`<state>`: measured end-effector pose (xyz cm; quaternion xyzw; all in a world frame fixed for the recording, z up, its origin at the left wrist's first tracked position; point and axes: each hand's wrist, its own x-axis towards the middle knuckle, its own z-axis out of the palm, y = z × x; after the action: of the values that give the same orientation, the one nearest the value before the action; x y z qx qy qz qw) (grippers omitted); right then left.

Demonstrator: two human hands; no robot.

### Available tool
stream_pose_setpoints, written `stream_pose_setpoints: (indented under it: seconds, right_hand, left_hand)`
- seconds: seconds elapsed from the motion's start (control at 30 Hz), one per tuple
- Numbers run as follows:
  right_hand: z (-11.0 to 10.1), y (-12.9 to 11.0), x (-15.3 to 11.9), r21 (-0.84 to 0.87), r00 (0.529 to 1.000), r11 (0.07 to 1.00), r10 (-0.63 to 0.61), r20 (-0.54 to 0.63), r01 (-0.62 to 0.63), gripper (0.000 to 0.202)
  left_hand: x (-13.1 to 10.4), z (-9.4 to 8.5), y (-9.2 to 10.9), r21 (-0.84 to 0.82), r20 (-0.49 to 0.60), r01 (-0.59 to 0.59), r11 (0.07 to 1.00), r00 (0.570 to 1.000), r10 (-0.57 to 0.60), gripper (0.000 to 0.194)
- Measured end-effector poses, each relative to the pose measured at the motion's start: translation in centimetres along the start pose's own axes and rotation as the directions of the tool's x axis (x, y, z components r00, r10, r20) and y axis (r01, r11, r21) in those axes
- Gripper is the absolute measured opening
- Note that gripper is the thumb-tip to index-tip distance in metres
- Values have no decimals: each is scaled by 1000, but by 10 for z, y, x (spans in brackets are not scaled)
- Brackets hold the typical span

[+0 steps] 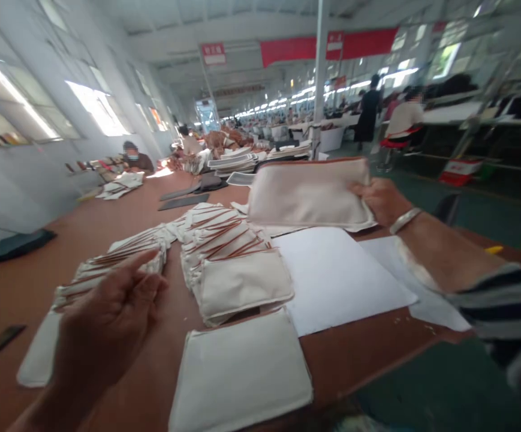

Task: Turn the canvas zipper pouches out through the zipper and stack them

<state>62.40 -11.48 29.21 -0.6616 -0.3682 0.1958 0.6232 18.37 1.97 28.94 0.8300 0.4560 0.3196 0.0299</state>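
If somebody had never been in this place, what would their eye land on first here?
Probably the pale, brown-edged panel gripped at one end by the right hand, just above the white sheet in the view. Next might come the overlapping pale pieces fanned across the brown table, with the left hand in front. Higher up, a red banner stands out in the background.

Left hand raised, fingers half-curled, index foremost. Right hand gripping, forearm angled inward, wrist higher than elbow.
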Motion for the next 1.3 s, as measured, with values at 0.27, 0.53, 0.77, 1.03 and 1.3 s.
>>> stream_pose_setpoints:
  seconds: [0.27,0.53,0.77,1.03,1.3]
  right_hand:
    - [3,84,-10,-148,960,953,247,-133,-265,20]
    - [105,149,-140,-157,874,921,387,293,-356,26]
    - [85,135,-146,-73,901,966,256,349,-246,32]
    - [154,49,-167,315,535,945,-224,814,-83,46]
    - [189,13,-199,351,371,919,-394,841,179,7]
  left_hand:
    - [-31,116,3,37,579,-234,971,797,170,20]
    - [-65,214,51,-23,721,-230,973,670,175,27]
    - [-62,163,51,-343,760,-43,938,575,304,9]
    - [-51,28,41,-589,800,303,749,347,489,13]
    - [-92,-28,19,-445,882,521,728,394,257,15]
